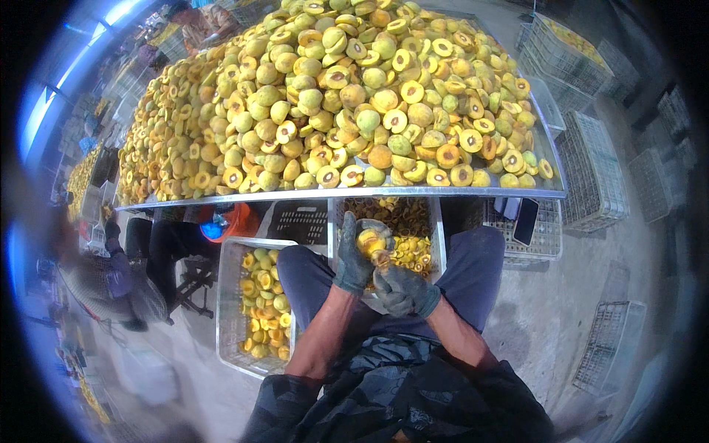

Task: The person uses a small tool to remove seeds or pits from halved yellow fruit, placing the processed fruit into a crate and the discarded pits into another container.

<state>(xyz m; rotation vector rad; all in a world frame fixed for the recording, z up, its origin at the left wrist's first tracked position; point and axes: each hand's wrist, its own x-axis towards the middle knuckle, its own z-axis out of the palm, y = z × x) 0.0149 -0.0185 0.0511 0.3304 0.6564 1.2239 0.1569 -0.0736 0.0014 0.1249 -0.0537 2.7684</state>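
My left hand (354, 255), in a dark glove, holds a halved yellow fruit (372, 242) with its fingers curled around it. Close against the fruit, my right hand (401, 288), gloved too, is closed in a fist; a small brownish thing shows at its fingers, and whatever tool it may grip is hidden. Both hands are over a plastic crate (441, 238) between my knees, which holds yellow fruit pieces and darker brown scraps. Beyond them a metal-edged table (354, 196) bears a large heap of halved yellow-green fruit (365, 119), many with brown stones showing.
A crate of fruit halves (257, 365) stands beside my left knee, an orange bucket (243, 221) behind it. At right, a phone (525, 222) lies on an upturned crate (545, 238); stacked crates (592, 171) stand farther right. A co-worker (119, 277) sits at left, another person (207, 27) beyond the heap.
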